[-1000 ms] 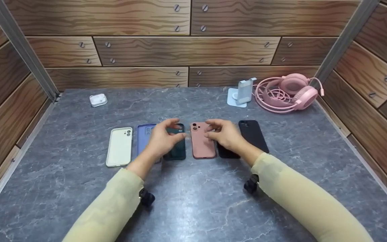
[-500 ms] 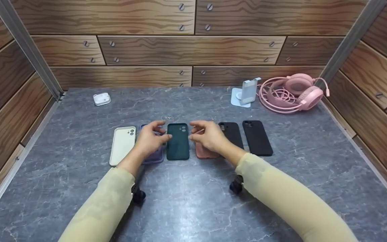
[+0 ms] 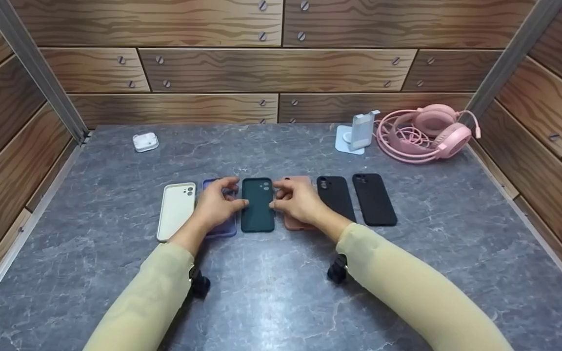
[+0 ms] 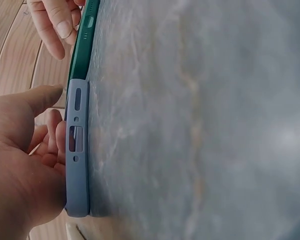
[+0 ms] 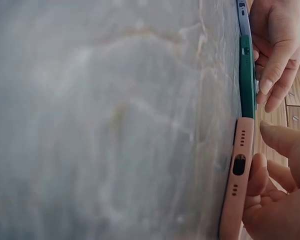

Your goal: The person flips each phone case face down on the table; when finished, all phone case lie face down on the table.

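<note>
In the head view a dark green phone case lies flat between my two hands. My left hand is over the purple-blue phone case, its thumb at the green case's left edge. My right hand is over the pink phone case, thumb and fingers near the green case's right edge. Fingers of both hands are loosely bent, with nothing visibly held. The left wrist view shows the lower edge of the blue case beside my palm; the right wrist view shows the pink case's edge.
A pale green-white phone case lies at the row's left end. Two black phone cases are at its right. Behind stand a white earphone case, a light blue phone stand and a pink headset. Wood-patterned walls enclose the table.
Both hands have moved left, from about the green and pink cases to either side of the green case. In the last half second they have shifted only slightly. The cases have stayed in place.
</note>
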The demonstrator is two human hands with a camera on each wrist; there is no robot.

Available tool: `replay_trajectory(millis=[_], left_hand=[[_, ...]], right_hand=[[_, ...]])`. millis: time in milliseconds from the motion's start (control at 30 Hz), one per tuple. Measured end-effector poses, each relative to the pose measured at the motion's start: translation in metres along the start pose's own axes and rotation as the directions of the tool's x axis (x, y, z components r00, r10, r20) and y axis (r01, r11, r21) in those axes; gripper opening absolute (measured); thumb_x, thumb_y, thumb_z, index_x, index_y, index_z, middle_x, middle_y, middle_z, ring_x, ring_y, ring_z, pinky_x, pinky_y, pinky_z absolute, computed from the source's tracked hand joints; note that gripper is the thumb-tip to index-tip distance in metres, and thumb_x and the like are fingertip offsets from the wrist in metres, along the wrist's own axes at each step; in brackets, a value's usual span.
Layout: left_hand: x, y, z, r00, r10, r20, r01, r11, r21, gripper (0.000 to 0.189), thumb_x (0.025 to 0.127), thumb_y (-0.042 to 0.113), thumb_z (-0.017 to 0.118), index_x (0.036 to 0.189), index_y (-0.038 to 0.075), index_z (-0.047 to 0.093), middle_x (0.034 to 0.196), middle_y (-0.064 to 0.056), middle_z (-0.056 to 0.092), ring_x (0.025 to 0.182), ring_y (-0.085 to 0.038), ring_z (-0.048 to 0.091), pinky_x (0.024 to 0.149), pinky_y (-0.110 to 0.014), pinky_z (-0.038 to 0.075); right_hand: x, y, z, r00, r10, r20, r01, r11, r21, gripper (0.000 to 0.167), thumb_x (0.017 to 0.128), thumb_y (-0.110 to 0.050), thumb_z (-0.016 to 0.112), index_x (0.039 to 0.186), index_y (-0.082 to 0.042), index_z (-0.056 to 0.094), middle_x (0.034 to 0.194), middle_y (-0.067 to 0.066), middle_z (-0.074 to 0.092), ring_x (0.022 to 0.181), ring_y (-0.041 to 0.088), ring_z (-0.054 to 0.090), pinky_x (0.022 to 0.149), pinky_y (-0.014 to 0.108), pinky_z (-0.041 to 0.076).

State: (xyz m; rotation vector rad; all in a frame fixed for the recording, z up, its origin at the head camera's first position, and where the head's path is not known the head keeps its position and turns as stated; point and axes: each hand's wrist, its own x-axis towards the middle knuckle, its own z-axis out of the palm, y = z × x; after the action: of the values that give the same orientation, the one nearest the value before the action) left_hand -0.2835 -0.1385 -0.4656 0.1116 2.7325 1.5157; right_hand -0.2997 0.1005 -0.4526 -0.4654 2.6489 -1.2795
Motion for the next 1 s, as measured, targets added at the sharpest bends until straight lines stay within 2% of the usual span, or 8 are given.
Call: replay_trajectory(millis=[167,267,667,1000], left_hand=[[-0.0001,-0.0022,0.001,1.0,0.019,0.018,-0.02,0.997,0.069,0.068,0.09,0.016,0.086,0.151,0.004,0.058,0.135,-0.015,0.064,0.097,-0.024,0.059,0.088,-0.04,0.05],[-0.0003,-0.0012,0.0015,0.999,0.027,0.027,-0.028,0.997,0.073,0.068,0.09,0.016,0.086,0.151,0.005,0.058,0.135,-0.015,0.064,0.097,-0.025,0.058,0.088,-0.042,0.05],[0.0006,-0.002,0.0023,0.997,0.065,0.052,-0.07,0.993,0.099,0.067,0.09,0.014,0.086,0.15,0.004,0.058,0.136,-0.016,0.063,0.114,-0.03,0.06,0.1,-0.046,0.05],[0.0017,-0.0054,0.0022,0.995,0.089,0.048,-0.093,0.992,0.088,0.066,0.089,0.011,0.086,0.149,0.002,0.059,0.134,-0.016,0.064,0.104,-0.028,0.06,0.094,-0.043,0.051]], right_hand=[[0.0002,-0.0004,0.0048,1.0,0.014,0.006,-0.013,0.998,-0.056,0.054,0.096,-0.017,0.082,0.144,-0.001,0.064,0.112,0.009,0.068,0.093,0.019,0.064,0.085,0.035,0.055],[0.0001,0.0002,0.0066,1.0,0.015,0.001,-0.015,0.997,-0.072,0.053,0.095,-0.018,0.083,0.143,-0.003,0.066,0.113,0.009,0.067,0.091,0.018,0.063,0.084,0.035,0.054],[-0.0007,0.0018,0.0063,1.0,0.005,0.019,-0.004,0.997,-0.075,0.056,0.095,-0.02,0.084,0.146,-0.007,0.065,0.115,0.009,0.063,0.091,0.018,0.059,0.083,0.035,0.052],[-0.0011,0.0032,0.0073,1.0,-0.015,0.027,0.017,0.997,-0.081,0.048,0.094,-0.02,0.084,0.14,-0.011,0.072,0.116,0.009,0.063,0.091,0.017,0.058,0.082,0.033,0.051]])
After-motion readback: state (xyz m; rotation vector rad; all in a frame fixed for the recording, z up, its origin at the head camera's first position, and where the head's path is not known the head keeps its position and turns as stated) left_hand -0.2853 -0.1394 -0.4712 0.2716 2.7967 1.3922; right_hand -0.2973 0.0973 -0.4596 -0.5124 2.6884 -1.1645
